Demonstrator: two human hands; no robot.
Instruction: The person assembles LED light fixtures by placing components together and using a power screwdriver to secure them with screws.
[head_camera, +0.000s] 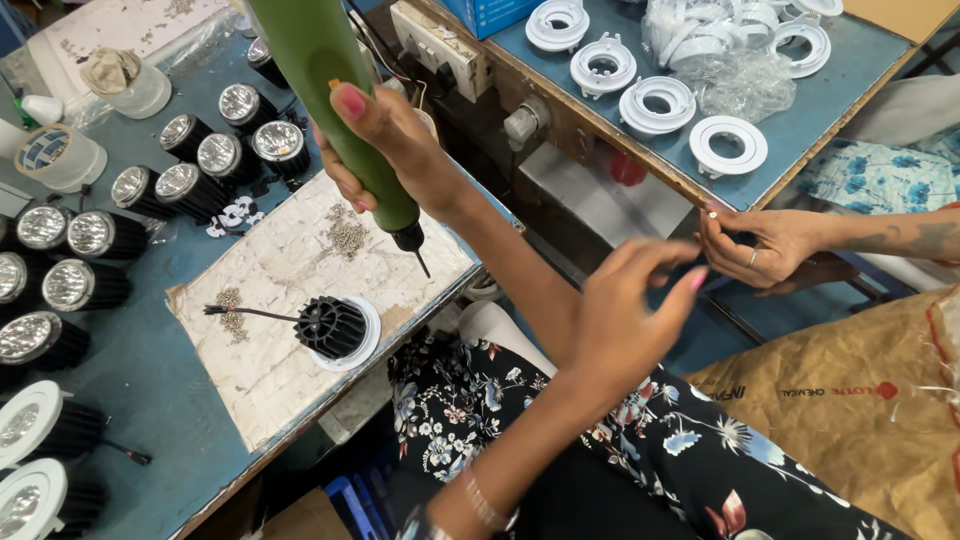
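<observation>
The green electric screwdriver (345, 110) hangs tip-down just above and to the right of the black finned lamp body (330, 327), which lies face-down in its white ring on the worn work board (270, 300). The left hand (385, 150) has its fingers wrapped fully round the screwdriver's barrel, wrist bent so the tool tilts slightly, its bit clear of the lamp and of the board.

The right hand (630, 310) is stretched well away from the lamp, towards a co-worker's hand (765, 245) beyond the tabletop's edge. Its fingers are partly curled with the tips drawn towards each other; I cannot tell whether anything small sits between them. The co-worker's fingers pinch something tiny, too small to make out.

With attention off to the right, the risk I see is the screwdriver drifting: held one-handed and unsupported, the bit could drop onto the board or scrape the lamp's fins. Any small piece passed between the two hands has only open air and a lap below it, so a slip would lose it. Loose screws (347, 235) heaped near the lamp could also be scattered by a careless swing.
</observation>
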